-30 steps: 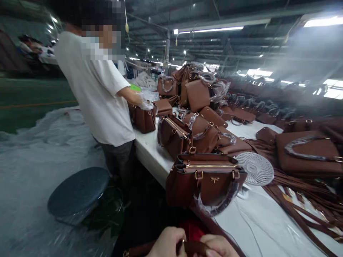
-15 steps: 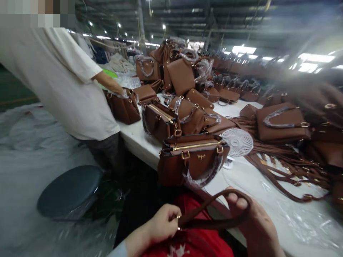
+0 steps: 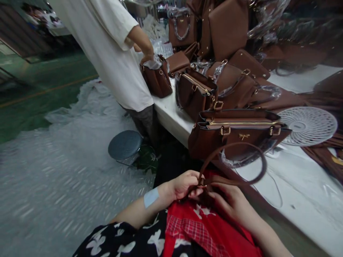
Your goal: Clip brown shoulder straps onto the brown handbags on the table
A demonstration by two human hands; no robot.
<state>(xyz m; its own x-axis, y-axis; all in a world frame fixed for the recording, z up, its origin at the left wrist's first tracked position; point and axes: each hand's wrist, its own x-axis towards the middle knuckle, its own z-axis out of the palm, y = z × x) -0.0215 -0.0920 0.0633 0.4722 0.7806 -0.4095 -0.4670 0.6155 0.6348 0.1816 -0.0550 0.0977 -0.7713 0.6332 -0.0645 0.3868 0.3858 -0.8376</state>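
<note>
A brown strap (image 3: 235, 145) forms a loop above my lap, its ends meeting at a small metal buckle (image 3: 201, 186). My left hand (image 3: 186, 185) is closed around the strap by the buckle. Just right of it, my right hand (image 3: 227, 200) has its fingers closed on the strap's lower part, with some fingertips hidden behind it. Beyond the loop, a brown handbag (image 3: 235, 135) with a gold zipper, a gold bow ornament and plastic-wrapped handles stands at the table's near edge.
More brown bags (image 3: 198, 91) stand and pile along the white table (image 3: 300, 189). A white round fan (image 3: 308, 125) is at the right. A person in a white shirt (image 3: 115, 57) handles a bag at the left, near a stool (image 3: 125, 144) and plastic sheets (image 3: 80, 171).
The view has swung left and down. My right hand has moved from the loop's far end toward my left hand and the buckle, and the loop now stands up higher.
</note>
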